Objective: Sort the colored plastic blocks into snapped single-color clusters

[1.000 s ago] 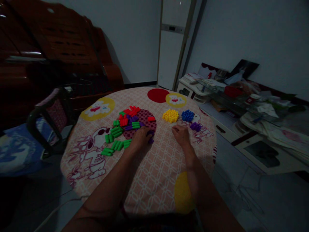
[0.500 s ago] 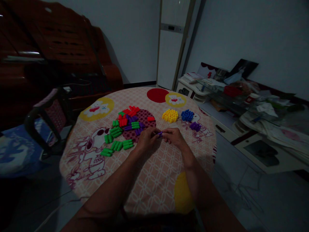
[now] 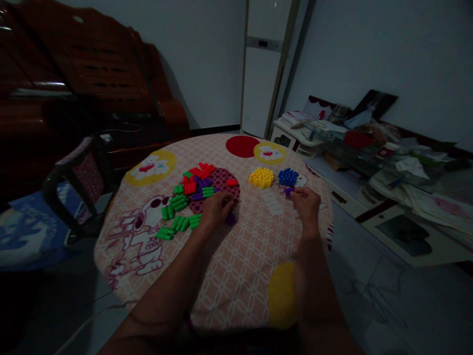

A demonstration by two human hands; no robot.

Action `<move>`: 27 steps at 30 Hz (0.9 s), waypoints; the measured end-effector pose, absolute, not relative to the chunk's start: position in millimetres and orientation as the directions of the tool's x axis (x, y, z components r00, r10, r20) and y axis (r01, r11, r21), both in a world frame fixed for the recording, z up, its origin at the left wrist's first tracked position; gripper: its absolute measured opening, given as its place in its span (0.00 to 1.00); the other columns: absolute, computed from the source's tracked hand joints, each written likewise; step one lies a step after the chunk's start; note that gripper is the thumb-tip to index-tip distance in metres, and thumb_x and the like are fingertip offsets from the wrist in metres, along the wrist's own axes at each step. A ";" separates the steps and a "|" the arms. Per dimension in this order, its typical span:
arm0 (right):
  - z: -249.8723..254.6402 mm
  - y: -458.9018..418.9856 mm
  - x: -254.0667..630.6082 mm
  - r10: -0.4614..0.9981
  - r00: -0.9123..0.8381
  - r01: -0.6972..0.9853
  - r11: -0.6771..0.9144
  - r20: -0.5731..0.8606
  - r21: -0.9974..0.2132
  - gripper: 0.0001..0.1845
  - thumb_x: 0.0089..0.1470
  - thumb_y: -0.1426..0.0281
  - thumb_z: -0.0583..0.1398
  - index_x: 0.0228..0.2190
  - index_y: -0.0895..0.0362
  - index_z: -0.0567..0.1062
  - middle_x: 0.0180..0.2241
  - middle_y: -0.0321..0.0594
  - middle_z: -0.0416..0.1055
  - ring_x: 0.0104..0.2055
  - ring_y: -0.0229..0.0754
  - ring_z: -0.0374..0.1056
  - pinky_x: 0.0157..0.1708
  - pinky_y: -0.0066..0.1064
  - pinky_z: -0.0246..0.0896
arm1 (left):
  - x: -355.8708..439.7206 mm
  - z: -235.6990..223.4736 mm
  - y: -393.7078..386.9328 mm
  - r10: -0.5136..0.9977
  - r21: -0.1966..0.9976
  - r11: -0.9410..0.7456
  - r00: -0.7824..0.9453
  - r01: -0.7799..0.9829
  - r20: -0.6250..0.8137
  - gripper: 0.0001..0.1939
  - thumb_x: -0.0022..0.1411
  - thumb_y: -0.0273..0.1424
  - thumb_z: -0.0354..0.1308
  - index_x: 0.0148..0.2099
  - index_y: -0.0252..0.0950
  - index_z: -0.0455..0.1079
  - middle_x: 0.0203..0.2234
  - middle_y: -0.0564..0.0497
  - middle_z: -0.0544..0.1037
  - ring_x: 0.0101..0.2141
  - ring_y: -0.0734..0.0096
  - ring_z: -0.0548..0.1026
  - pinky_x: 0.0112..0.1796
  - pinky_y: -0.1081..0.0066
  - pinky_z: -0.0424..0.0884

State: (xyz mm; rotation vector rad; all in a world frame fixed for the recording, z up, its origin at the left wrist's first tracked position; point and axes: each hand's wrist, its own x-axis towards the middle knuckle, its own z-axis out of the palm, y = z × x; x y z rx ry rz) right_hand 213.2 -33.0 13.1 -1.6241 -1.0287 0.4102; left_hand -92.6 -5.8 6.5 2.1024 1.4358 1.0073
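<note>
My right hand [image 3: 308, 201] is over the right side of the table, thumb and fingers pinching a small purple plastic piece [image 3: 288, 191] just in front of the blue cluster [image 3: 287, 176]. A yellow cluster [image 3: 261, 177] of small knobbed pieces sits left of the blue one. My left hand [image 3: 218, 209] is curled at the edge of the printed dark-red circle, fingertips bent together; what they hold, if anything, is not clear. Beside its palm shows a purple block [image 3: 231, 218], whether held or lying I cannot tell. Green blocks [image 3: 180, 202], red blocks [image 3: 204, 170] and purple blocks [image 3: 202, 184] lie to the left.
A lone red block [image 3: 232, 182] lies on the round table's patterned cloth [image 3: 236, 276]. Left stands a chair [image 3: 79, 172] with a dark frame, behind it a wooden sofa [image 3: 111, 74]. A cluttered low cabinet [image 3: 354, 192] runs along the right wall.
My hands have moved apart from the purple piece they held together. The right has gone right, towards the blue cluster; the left has drawn slightly left. A purple block now shows beside the left palm.
</note>
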 end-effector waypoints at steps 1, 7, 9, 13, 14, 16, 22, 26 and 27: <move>14.2 -36.7 224.5 0.762 0.577 0.488 -0.033 0.294 -0.872 0.15 0.41 0.61 0.62 0.29 0.58 0.77 0.22 0.40 0.75 0.23 0.42 0.68 0.23 0.31 0.62 | -92.2 7.1 -6.3 0.918 0.670 -0.391 0.215 0.631 0.333 0.11 0.58 0.31 0.56 0.42 0.36 0.77 0.37 0.46 0.81 0.35 0.63 0.77 0.41 0.64 0.73; 17.3 -49.5 252.1 0.741 0.502 0.828 -0.262 0.446 -0.497 0.09 0.43 0.69 0.59 0.26 0.57 0.79 0.27 0.48 0.79 0.31 0.47 0.72 0.33 0.34 0.62 | -94.0 9.8 -6.3 0.918 0.652 -0.388 0.206 0.651 0.340 0.12 0.58 0.31 0.57 0.42 0.37 0.77 0.37 0.47 0.82 0.35 0.63 0.77 0.40 0.65 0.73; 16.4 -48.5 250.1 0.750 0.498 0.846 -0.308 0.436 -0.435 0.09 0.44 0.70 0.59 0.27 0.57 0.80 0.29 0.49 0.79 0.31 0.47 0.72 0.33 0.34 0.61 | -98.0 10.7 -4.5 0.914 0.640 -0.390 0.193 0.662 0.356 0.12 0.59 0.32 0.56 0.42 0.37 0.78 0.37 0.46 0.82 0.36 0.62 0.78 0.40 0.65 0.73; 12.6 -44.8 248.5 0.755 0.507 0.847 -0.347 0.416 -0.403 0.10 0.45 0.70 0.59 0.29 0.57 0.81 0.30 0.49 0.79 0.32 0.47 0.72 0.33 0.33 0.60 | -109.8 13.5 -0.1 0.916 0.627 -0.365 0.145 0.689 0.373 0.13 0.60 0.33 0.56 0.43 0.37 0.78 0.39 0.46 0.83 0.37 0.62 0.78 0.43 0.64 0.73; 11.8 -44.3 249.2 0.756 0.510 0.845 -0.350 0.411 -0.404 0.11 0.45 0.70 0.59 0.30 0.57 0.81 0.30 0.48 0.80 0.32 0.47 0.72 0.33 0.33 0.60 | -113.7 14.7 0.9 0.921 0.623 -0.344 0.125 0.702 0.369 0.13 0.59 0.32 0.56 0.43 0.37 0.78 0.40 0.45 0.82 0.38 0.62 0.78 0.43 0.64 0.73; 11.3 -44.2 250.3 0.747 0.525 0.835 -0.359 0.408 -0.418 0.11 0.45 0.69 0.60 0.31 0.56 0.81 0.31 0.47 0.80 0.32 0.47 0.72 0.33 0.33 0.60 | -122.5 17.5 3.0 0.929 0.616 -0.294 0.067 0.731 0.363 0.14 0.59 0.31 0.55 0.44 0.36 0.78 0.41 0.45 0.82 0.38 0.61 0.78 0.44 0.64 0.73; 16.9 -42.0 229.0 0.665 0.546 0.803 -0.242 0.509 -0.544 0.12 0.50 0.65 0.59 0.30 0.58 0.80 0.29 0.46 0.78 0.31 0.46 0.71 0.34 0.34 0.60 | -146.1 20.9 8.9 0.946 0.583 -0.144 -0.061 0.800 0.317 0.14 0.60 0.32 0.55 0.45 0.36 0.78 0.38 0.47 0.83 0.38 0.60 0.79 0.44 0.64 0.73; 15.1 -33.4 194.3 0.769 0.402 0.794 -0.023 0.497 -0.608 0.12 0.52 0.64 0.58 0.29 0.57 0.79 0.26 0.43 0.77 0.29 0.44 0.70 0.33 0.32 0.60 | -142.7 16.1 9.0 0.976 0.489 -0.135 0.029 0.862 0.217 0.15 0.60 0.31 0.56 0.46 0.37 0.79 0.40 0.45 0.83 0.40 0.57 0.80 0.44 0.63 0.73; 13.8 -31.4 186.2 0.798 0.356 0.790 0.020 0.486 -0.612 0.12 0.53 0.64 0.58 0.28 0.57 0.79 0.26 0.42 0.77 0.29 0.43 0.70 0.33 0.32 0.59 | -139.6 14.9 8.2 0.980 0.457 -0.146 0.064 0.878 0.190 0.15 0.60 0.31 0.56 0.47 0.36 0.79 0.42 0.44 0.83 0.41 0.55 0.79 0.45 0.62 0.73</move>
